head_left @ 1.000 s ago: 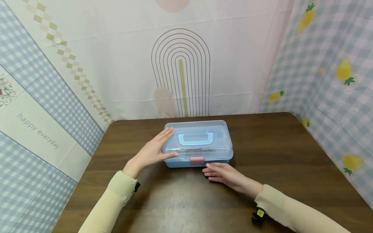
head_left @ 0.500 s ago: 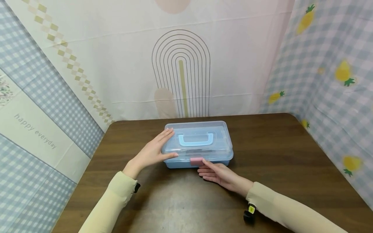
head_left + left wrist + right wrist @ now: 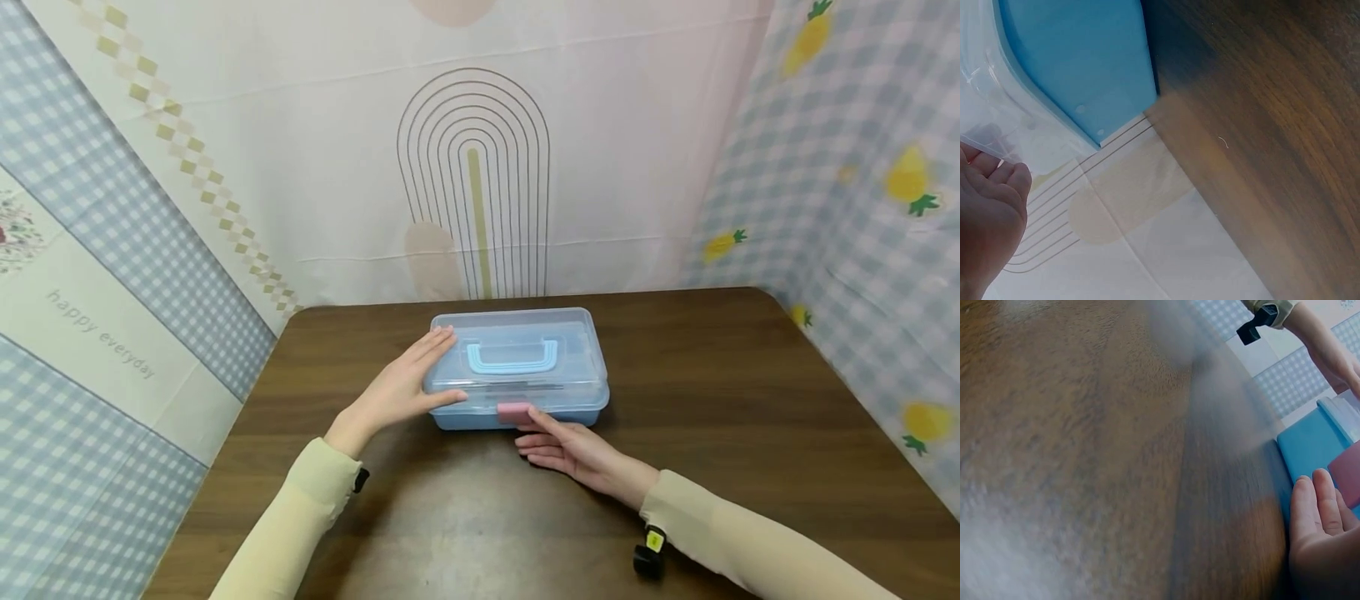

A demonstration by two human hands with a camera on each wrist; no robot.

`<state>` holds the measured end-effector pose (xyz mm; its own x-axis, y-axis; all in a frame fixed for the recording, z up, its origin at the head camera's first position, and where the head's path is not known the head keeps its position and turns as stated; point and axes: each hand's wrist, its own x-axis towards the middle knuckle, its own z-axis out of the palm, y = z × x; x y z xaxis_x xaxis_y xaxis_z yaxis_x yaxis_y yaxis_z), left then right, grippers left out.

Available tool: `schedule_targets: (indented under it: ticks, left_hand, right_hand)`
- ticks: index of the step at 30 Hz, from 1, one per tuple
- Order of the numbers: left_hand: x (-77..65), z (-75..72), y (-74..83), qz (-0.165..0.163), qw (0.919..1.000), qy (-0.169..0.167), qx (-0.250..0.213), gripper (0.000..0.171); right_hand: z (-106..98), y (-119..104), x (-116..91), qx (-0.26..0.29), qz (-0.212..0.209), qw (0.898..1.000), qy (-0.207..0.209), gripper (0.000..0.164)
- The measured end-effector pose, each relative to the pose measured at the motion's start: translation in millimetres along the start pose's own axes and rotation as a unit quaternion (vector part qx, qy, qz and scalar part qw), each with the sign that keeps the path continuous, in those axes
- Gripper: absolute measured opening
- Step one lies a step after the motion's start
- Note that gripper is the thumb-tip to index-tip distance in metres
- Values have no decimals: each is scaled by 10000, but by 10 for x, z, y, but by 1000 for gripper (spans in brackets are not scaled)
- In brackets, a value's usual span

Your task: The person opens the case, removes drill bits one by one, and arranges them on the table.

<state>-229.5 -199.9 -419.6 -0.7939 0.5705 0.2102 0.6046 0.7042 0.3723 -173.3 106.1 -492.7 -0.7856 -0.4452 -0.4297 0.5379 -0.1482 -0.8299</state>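
Note:
A storage box with a clear lid and a blue base stands on the table, its lid down. On top is a light-blue handle; a pink latch sits at the front. My left hand rests over the lid's left end, fingers on top and thumb along the front edge. In front of the box, my right hand has its thumb tip at the latch's right end. Its other fingers extend fairly straight below the latch, close to the blue front wall.
The brown wooden table reaches back to a white patterned cloth. Checked cloth hangs along both sides. Each sleeve cuff carries a small black device, such as the right device.
My right hand has moved slightly left and up, bringing its thumb to the pink latch. The left hand stays on the lid. The head view has shifted slightly.

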Motion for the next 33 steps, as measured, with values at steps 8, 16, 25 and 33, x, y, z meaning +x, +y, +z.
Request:
schedule_targets:
  ticks: [8,16,25,33]
  left_hand:
    - [27,23,-6,-50,10000,64,51,95]
    - [25,60,-29,-27,9998,204,48,95]
    - [14,70,-31,151,9992,324,163,95]
    - [6,117,-46,158,9989,424,134,94]
  right_hand:
    - [11,-7,-3,-25,-27,10000,73,76]
    - [-11,0,-2,180,-58,9998,-70,75]
    - [15,0,-34,-56,-192,9998,-95,73]
    - [77,20,-58,-452,-287,9986,-44,81]
